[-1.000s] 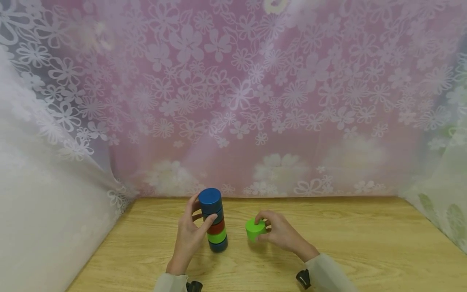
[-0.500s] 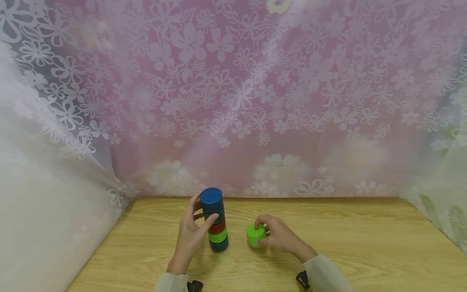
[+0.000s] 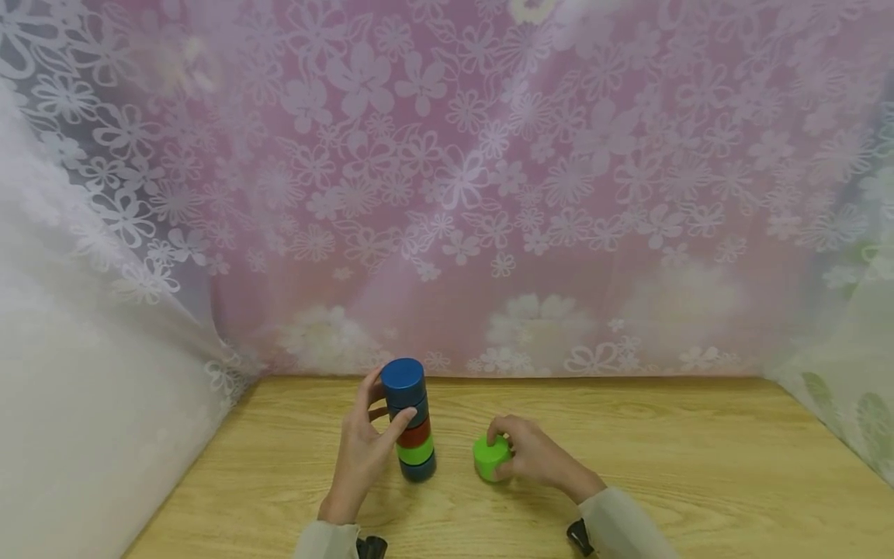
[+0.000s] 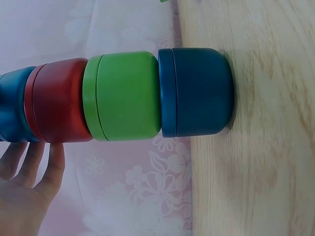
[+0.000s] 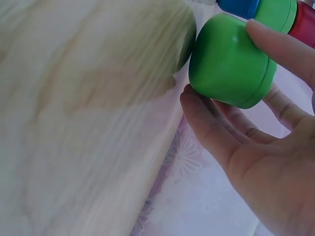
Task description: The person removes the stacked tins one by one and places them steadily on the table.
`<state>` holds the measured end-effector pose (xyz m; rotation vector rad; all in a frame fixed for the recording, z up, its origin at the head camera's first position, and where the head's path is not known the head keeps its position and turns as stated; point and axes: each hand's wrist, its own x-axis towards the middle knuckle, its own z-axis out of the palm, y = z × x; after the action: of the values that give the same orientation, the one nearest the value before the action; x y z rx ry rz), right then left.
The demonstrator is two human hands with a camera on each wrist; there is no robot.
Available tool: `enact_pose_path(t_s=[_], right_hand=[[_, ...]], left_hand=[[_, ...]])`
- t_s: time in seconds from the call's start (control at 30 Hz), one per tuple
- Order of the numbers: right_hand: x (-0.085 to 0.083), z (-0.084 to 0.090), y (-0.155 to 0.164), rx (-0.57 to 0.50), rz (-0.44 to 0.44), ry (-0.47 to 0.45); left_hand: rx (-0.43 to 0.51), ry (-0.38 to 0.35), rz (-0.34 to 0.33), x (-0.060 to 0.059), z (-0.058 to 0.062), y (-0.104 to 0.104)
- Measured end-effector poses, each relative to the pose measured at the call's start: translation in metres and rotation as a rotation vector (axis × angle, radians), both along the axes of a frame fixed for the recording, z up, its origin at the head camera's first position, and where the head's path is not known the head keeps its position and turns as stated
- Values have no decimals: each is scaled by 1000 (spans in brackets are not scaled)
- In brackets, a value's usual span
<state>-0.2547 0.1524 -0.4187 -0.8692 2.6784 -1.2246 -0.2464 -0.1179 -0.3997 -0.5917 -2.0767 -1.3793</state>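
Note:
Several round lidded tins stand upright in a stack on the table, a green tin (image 4: 128,96) and a blue tin (image 4: 202,92) at the bottom. Above these come a red tin (image 4: 59,101) and more blue, topped by a blue tin (image 3: 403,380). My left hand (image 3: 363,446) holds the stack's upper part, thumb in front and fingers behind. To the right of the stack, my right hand (image 3: 538,454) grips a separate green tin (image 5: 229,64) between thumb and fingers. Its base is close over the table, lid side up, with a shadow beside it.
The wooden table (image 3: 698,466) runs back to a pink flowered cloth (image 3: 489,194). Pale cloth walls (image 3: 84,388) rise on both sides. Black wrist devices (image 3: 580,536) sit at the sleeves.
My right hand and its green tin have moved slightly down and nearer to me. The left hand and the stack stay practically where they were.

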Motion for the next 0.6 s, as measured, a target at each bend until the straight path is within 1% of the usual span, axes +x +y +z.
enact_pose_path(t_s=[0.33,0.5,0.6], right_hand=[[5,2,4,48,9,-9],[5,6,4,39,34,9],[6,10,3,7,22,-7]], left_hand=[[-3,-5,1,0,2,2],[0,-22,-2,1,2,2],[4,-29,-1,1,1,1]])
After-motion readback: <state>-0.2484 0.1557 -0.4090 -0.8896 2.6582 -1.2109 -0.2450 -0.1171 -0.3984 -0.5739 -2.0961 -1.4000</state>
